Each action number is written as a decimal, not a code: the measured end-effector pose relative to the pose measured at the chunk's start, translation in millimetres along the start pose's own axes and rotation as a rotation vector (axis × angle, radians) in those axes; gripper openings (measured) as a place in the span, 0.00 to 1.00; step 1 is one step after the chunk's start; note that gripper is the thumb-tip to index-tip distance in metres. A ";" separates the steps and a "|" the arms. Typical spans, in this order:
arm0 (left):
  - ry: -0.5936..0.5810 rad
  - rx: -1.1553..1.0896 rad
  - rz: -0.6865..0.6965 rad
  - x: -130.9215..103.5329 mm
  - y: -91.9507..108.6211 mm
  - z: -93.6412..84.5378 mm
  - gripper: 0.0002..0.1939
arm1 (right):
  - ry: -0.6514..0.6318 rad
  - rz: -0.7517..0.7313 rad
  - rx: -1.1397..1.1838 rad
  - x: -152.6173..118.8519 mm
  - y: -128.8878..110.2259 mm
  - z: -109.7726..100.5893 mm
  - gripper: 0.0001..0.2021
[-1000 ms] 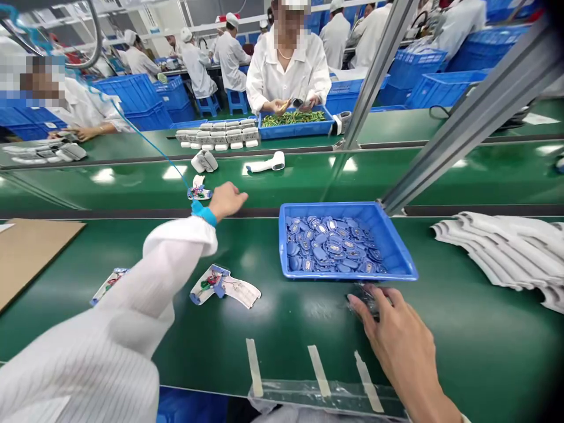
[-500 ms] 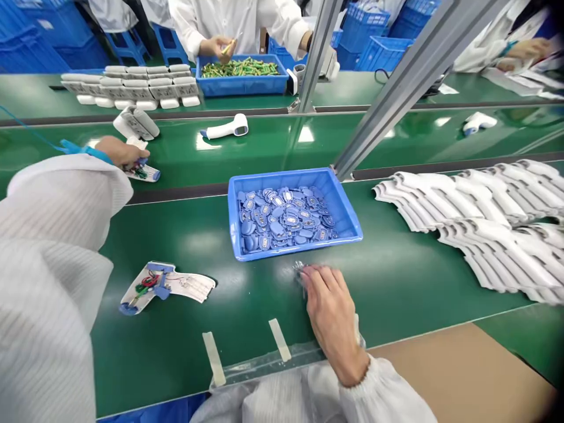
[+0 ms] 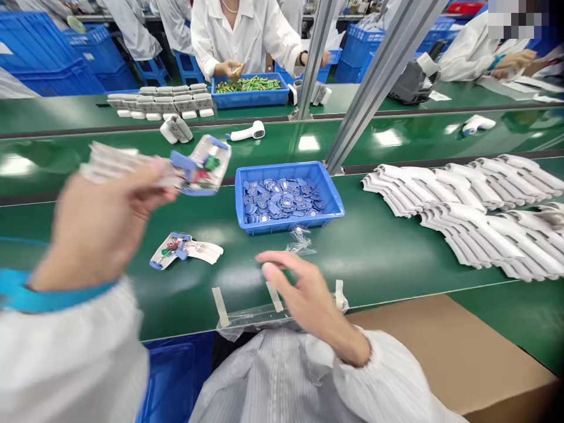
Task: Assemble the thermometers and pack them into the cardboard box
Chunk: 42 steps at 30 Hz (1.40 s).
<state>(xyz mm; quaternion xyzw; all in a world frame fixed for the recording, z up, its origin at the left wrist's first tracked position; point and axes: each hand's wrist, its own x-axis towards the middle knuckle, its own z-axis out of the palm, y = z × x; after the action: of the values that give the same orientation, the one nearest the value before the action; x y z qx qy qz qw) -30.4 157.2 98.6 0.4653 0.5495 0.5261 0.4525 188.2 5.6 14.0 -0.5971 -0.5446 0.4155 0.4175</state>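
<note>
My left hand [image 3: 103,220], blurred by motion and with a blue band at its wrist, is raised over the bench, gripping an opened white thermometer half [image 3: 211,161] with blue parts and coloured wires. A similar thermometer half [image 3: 187,249] lies on the green bench below it. My right hand [image 3: 304,291] hovers near the front edge, thumb and forefinger apart, with nothing visible between them. Crumpled clear plastic [image 3: 301,241] lies just beyond its fingers, against a blue tray [image 3: 288,226] of small blue parts.
Stacked white shells [image 3: 467,211] cover the right side. A metal post [image 3: 365,82] rises behind the tray. A white thermometer [image 3: 247,132] lies on the belt. Tape strips [image 3: 221,306] mark the front edge. Across the bench, a person handles green-yellow pieces above another blue tray [image 3: 251,100].
My left hand has come back from the belt, lifting the thermometer half. My right hand has let go of the clear plastic and drawn nearer, its fingers spread. The view has shifted.
</note>
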 end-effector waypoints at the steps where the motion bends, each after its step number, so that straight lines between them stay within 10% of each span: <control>1: -0.022 -0.151 -0.063 -33.9 -8.4 15.8 0.11 | -0.112 0.037 0.190 1.3 -9.8 15.0 0.18; 4: -0.089 -0.320 -0.284 -118.7 -44.1 49.7 0.10 | -0.126 0.133 0.647 3.5 -27.6 47.6 0.27; 8: -0.381 -0.134 -0.399 -170.1 -81.7 38.7 0.16 | 0.046 0.329 0.732 1.6 -17.8 34.2 0.24; 13: -0.380 0.394 -0.055 -156.7 -80.1 6.3 0.18 | -0.179 0.274 0.227 -11.6 5.0 -28.2 0.17; 16: -0.422 0.520 0.132 -139.9 -71.3 17.6 0.31 | -0.273 0.116 -0.120 -22.2 5.3 -47.7 0.17; 19: -0.685 0.467 0.070 -131.6 -71.7 36.7 0.17 | -0.321 -0.024 -0.309 -30.3 4.2 -53.0 0.18; 30: -0.681 0.549 0.227 -147.8 -84.3 45.5 0.07 | 0.111 -0.318 -0.587 -30.5 -18.3 -35.6 0.16; 37: -0.374 0.386 -0.233 -129.9 -101.3 29.0 0.19 | 0.164 0.000 -0.475 0.4 23.8 -38.4 0.14; 42: -0.315 0.390 -0.319 -122.9 -96.0 8.6 0.24 | 0.290 -0.022 -0.692 5.3 67.0 -32.6 0.09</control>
<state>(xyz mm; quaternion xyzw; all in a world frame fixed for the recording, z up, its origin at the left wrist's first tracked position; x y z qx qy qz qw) -5.9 35.9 3.3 0.5272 0.6296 0.2541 0.5110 239.9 5.5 -39.9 -0.7496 -0.5944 0.1136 0.2680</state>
